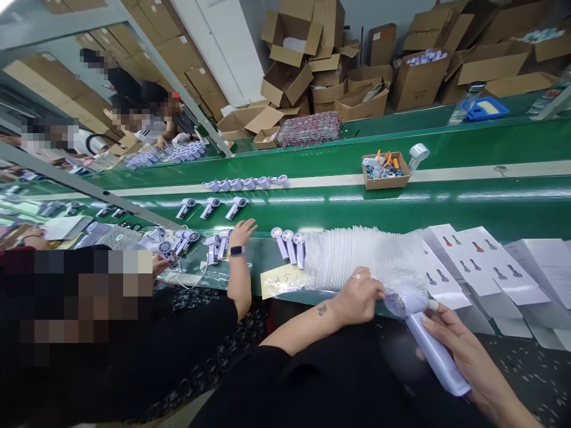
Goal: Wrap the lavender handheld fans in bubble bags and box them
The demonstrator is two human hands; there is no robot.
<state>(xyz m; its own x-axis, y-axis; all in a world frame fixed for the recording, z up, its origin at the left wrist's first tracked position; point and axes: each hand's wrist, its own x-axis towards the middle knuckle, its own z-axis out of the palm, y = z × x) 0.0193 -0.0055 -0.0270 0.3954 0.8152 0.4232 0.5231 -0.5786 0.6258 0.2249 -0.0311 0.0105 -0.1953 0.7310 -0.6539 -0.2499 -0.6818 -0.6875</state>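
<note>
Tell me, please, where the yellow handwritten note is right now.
In the head view, the yellow note lies left of the stacked white sleeves, on the near side of three lilac fans.

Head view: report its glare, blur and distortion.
In the head view, white glare streaks the green belt; in the head view, the nearest handheld fan looks soft around its head, from blur or plastic film I cannot tell; in the head view, pixel blocks mask part of the co-worker at left, and the metal post slants.

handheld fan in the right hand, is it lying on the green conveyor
No, the right hand holds the handheld fan in the air, short of the green conveyor.
</note>
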